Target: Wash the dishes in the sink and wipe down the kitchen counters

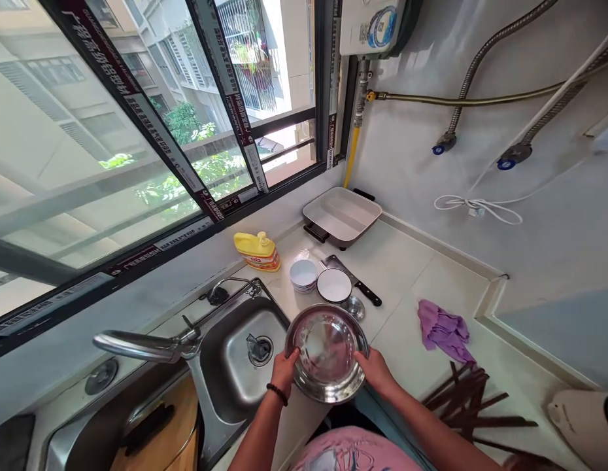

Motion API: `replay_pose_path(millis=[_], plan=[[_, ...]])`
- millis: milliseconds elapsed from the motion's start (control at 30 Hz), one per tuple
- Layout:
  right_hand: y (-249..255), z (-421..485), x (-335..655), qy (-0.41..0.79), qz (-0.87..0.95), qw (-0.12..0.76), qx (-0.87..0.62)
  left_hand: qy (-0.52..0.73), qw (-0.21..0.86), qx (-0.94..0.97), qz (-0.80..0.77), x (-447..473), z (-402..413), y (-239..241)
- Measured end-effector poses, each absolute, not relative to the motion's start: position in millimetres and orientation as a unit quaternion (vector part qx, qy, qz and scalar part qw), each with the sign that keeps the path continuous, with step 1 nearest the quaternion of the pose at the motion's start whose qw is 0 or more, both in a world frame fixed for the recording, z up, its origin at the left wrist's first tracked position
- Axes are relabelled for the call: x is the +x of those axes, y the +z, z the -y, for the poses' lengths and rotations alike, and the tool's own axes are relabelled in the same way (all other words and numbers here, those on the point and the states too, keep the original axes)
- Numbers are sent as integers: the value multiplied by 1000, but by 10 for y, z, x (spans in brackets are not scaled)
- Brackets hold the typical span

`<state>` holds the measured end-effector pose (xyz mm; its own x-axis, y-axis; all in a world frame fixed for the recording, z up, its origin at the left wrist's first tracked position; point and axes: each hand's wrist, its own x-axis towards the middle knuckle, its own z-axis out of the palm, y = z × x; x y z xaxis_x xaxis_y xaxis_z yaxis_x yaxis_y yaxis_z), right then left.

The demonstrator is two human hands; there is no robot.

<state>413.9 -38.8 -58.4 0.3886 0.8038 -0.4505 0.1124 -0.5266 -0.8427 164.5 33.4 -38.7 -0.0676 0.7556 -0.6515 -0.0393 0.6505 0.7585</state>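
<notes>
Beside the sink (240,386), the left hand (283,369) and right hand (376,371) are holding a steel basin (328,353) over the worktop (402,288), each grip pinching its rim from opposite sides.

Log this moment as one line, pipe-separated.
left hand: grips metal basin rim | right hand: grips opposite rim | left of basin: sink | beyond basin: black-rimmed bowl, knife

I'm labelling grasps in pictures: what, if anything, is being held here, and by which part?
A round metal basin, by opposite sides of its rim: left hand at one side, right hand at the other.
</notes>
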Motion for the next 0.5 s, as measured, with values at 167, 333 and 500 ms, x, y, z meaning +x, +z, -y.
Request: replay_pose_path(millis=[167,333,500], plan=[[52,-204,3737,420,421,479,-646,435,567,304,-630,1139,-571,154],[588,-718,3326,386,553,550,-493,578,513,310,-554,712,-816,783],[759,-880,3042,369,610,545,-441,657,492,308,-481,429,-774,1076]])
